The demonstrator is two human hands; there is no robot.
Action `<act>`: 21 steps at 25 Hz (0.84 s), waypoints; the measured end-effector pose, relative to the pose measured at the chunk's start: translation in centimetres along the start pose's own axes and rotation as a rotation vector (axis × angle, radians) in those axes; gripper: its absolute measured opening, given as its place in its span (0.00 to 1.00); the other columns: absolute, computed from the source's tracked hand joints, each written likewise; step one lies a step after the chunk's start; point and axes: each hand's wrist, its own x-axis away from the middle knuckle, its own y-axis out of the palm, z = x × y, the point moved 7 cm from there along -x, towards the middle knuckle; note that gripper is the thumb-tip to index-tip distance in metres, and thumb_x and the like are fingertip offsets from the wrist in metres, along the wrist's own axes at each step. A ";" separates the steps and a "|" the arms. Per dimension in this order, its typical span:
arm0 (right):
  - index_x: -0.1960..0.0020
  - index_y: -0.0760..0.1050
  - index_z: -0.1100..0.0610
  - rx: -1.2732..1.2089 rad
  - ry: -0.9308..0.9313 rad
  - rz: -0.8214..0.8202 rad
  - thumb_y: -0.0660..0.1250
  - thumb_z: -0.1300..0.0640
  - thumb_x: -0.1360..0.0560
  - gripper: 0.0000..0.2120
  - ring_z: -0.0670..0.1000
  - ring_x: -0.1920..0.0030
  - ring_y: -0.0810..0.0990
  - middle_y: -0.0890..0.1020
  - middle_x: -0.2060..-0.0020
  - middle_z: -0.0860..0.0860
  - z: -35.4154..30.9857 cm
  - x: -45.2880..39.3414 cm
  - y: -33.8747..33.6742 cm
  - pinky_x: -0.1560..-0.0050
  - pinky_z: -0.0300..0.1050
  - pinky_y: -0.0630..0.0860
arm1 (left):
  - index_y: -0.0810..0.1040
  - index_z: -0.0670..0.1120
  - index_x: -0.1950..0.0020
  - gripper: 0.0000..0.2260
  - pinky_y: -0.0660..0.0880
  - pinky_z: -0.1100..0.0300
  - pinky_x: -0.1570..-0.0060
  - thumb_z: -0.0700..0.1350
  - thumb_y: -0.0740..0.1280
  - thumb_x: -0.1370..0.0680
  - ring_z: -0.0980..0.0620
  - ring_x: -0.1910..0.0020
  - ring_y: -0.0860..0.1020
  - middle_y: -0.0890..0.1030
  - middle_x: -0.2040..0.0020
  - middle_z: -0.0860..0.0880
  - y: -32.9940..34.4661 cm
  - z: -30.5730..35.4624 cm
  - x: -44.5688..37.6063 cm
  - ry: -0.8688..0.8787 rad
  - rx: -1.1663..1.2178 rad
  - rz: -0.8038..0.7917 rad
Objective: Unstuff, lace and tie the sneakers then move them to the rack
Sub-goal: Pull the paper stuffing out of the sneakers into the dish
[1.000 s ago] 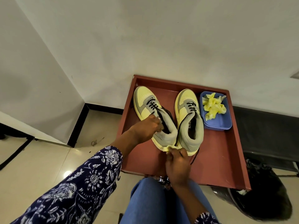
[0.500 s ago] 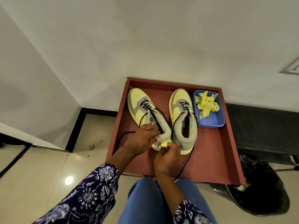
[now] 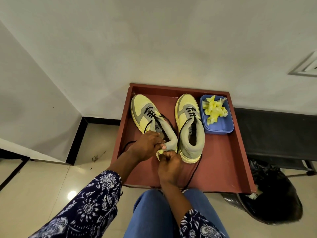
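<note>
Left hand [image 3: 148, 146]: gripping the collar side of the left sneaker [image 3: 152, 121], fingers curling over the opening at the heel end.
Right hand [image 3: 169, 164]: clenching around a small pale-yellow wad [image 3: 159, 152] at that same heel; whether this is stuffing or part of the sole edge cannot be told.
Left sneaker: lying on the red-brown tray [image 3: 228, 165], toe pointing away toward the wall, heel nearest the person; long axis running slightly leftward going away.
Right sneaker [image 3: 189, 127]: standing just beside the left one, parallel, opening unobstructed, black lace [image 3: 193, 176] trailing over the near rim of the tray.
Lacing state: lower eyelets threaded on both; upper ends hanging loose, untied.
Blue bin [image 3: 221, 125]: sitting at the tray's far right corner, holding crumpled yellow stuffing [image 3: 213, 109].
Key relation: bin lying forward and right of both hands, beyond the right sneaker; right hand being the nearer one for a drop.
Rack: not identifiable.
</note>
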 end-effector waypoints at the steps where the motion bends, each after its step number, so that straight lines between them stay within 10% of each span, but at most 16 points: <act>1: 0.60 0.80 0.62 -0.025 0.026 -0.007 0.68 0.66 0.30 0.03 0.56 0.59 0.79 0.82 0.60 0.58 0.4 -0.2 0.0 0.54 0.49 0.77 | 0.82 0.35 0.59 0.25 0.66 0.56 0.53 0.54 0.56 0.28 0.40 0.55 0.81 0.83 0.61 0.38 0.0 0.1 0.0 0.018 -0.011 0.007; 11: 0.70 0.73 0.50 -0.070 0.344 -0.062 0.71 0.64 0.33 0.12 0.62 0.58 0.81 0.83 0.64 0.55 5.2 -0.9 -1.1 0.53 0.57 0.79 | 0.78 0.35 0.46 0.24 0.66 0.59 0.49 0.56 0.67 0.27 0.44 0.48 0.76 0.80 0.49 0.40 0.5 0.7 -0.3 -0.100 -0.042 -0.026; 21: 0.51 0.77 0.57 0.048 0.201 -0.055 0.66 0.60 0.26 0.04 0.55 0.52 0.80 0.83 0.53 0.54 2.8 0.0 -1.1 0.53 0.43 0.73 | 0.77 0.37 0.50 0.17 0.63 0.61 0.63 0.51 0.66 0.26 0.50 0.60 0.71 0.72 0.58 0.47 -0.7 0.2 2.2 -0.194 0.037 0.100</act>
